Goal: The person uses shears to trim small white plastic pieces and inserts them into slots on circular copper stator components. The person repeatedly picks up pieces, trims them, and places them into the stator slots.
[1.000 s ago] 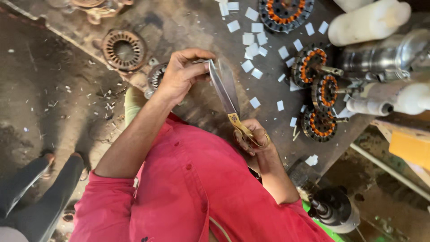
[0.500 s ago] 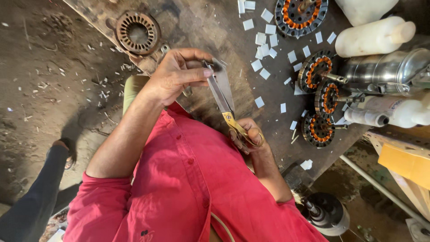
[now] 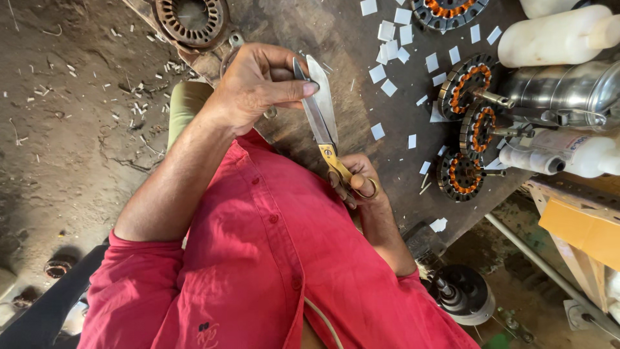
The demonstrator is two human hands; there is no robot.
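Observation:
My right hand (image 3: 356,181) is closed through the brass handles of a pair of large scissors (image 3: 321,123), blades pointing away from me over the dark workbench (image 3: 349,90). My left hand (image 3: 255,84) pinches a narrow pale strip of sheet (image 3: 325,90) against the blades, thumb on top near the tips. Both hands are held above my red shirt, just in front of the bench edge. Small white cut squares (image 3: 387,32) lie scattered on the bench beyond the scissors.
Three wound motor stators with orange coils (image 3: 466,81) (image 3: 481,126) (image 3: 460,174) sit to the right, by a metal cylinder (image 3: 568,90) and white plastic bottles (image 3: 555,35). A bare stator core (image 3: 190,19) lies at the top left. The dirt floor (image 3: 64,129) is littered with scraps.
The view has shifted, so the bench and hands sit higher and nearer. Both hands keep the same hold on scissors and strip; the foot seen at lower left has left the view.

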